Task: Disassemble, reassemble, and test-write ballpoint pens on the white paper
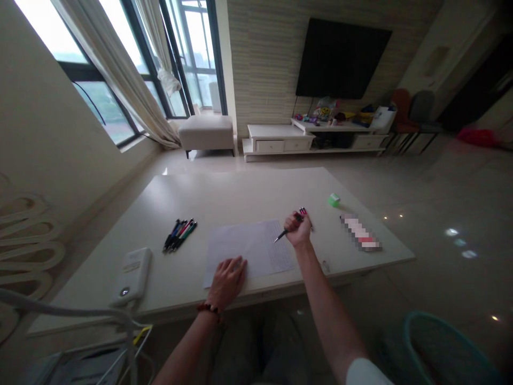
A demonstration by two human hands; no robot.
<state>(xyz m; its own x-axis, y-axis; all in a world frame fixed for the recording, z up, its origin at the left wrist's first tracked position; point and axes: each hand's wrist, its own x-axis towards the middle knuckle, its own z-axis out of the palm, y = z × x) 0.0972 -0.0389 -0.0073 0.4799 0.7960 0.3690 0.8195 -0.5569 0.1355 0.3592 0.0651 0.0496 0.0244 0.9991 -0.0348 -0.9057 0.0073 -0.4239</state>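
A sheet of paper [248,243] lies on the white table, with small writing or print along its right part. My left hand [228,278] rests flat on its lower left, fingers spread, a beaded bracelet on the wrist. Above the sheet's right edge, my right hand [297,229] is closed around a dark pen [281,235], whose tip points down and left over the paper. Another pen with a red part [303,210] shows just behind that hand. Several pens [179,235] lie in a bunch left of the paper.
On the white table [240,187] are a white device [133,275] at left, a green object [334,200] and a blurred-out pink and white item [360,233] at right. A small item [325,265] lies near the front edge. A teal basket [444,342] stands at lower right.
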